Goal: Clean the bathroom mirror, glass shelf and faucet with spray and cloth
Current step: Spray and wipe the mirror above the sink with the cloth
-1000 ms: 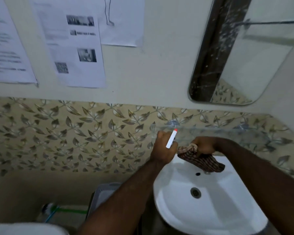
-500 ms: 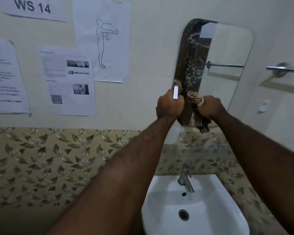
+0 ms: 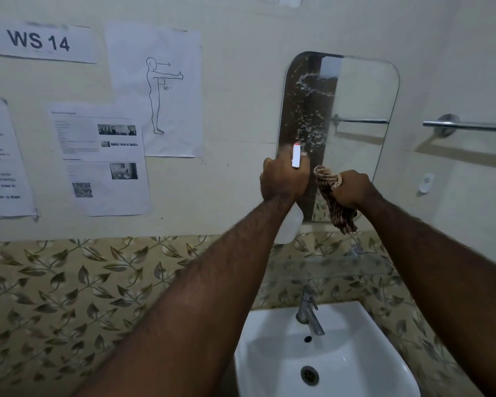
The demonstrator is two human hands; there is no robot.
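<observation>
Head view: the left hand (image 3: 284,179) grips a white spray bottle (image 3: 296,156) before the droplet-flecked rounded wall mirror (image 3: 355,138); beside it the right hand (image 3: 351,189) clutches a striped brown cloth (image 3: 337,204). Mist evenly, then wipe downward.

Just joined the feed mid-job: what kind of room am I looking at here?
Most likely a small bathroom set up as a test workstation: a white basin with a faucet under a wall mirror, a towel bar, and a "WS 14" sign taped up.

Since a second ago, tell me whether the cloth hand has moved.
Yes. The right hand with the cloth rose from the sink up to the mirror's lower edge.
</observation>
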